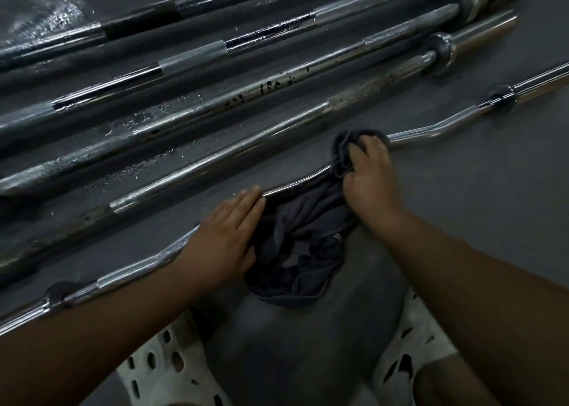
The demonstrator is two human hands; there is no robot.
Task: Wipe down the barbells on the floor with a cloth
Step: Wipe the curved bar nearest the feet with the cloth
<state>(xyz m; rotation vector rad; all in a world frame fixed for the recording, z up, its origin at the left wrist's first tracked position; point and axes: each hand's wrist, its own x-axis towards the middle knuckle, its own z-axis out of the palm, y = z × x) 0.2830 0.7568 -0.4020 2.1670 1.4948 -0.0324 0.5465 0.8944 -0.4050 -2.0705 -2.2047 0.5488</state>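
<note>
Grey cloth (308, 245): dark and bunched. Its upper end is wadded over the curl bar (431, 128) under the right hand (369, 174), and the rest trails in loose folds onto the floor (462, 205) between the right hand and the left hand (224, 239).
Right hand: fingers curled tight round the wad, clamping it onto the middle stretch of the curl bar.
Left hand: flat and palm down on the curl bar, with straight fingers held together. It holds nothing, and its inner edge touches the cloth.
Curl bar: chrome and wavy, the nearest bar. It runs under both hands, out past the left hand to the lower left and past the right hand to the upper right, with a dark collar on each outer stretch.
Straight barbells (215, 165): four lie side by side beyond the hands, roughly parallel to the curl bar. The closest sits just past the left fingertips and is dull with rusty patches. The next is speckled with black pitting, the third has pale knurled sections, and the farthest carries black bands.
Floor: dark grey matting, with shiny droplets (46, 17) far beyond the left hand and more specks between the bars.
Clogs (163, 362): white and perforated — one below each forearm, nearer the body than the hands.
</note>
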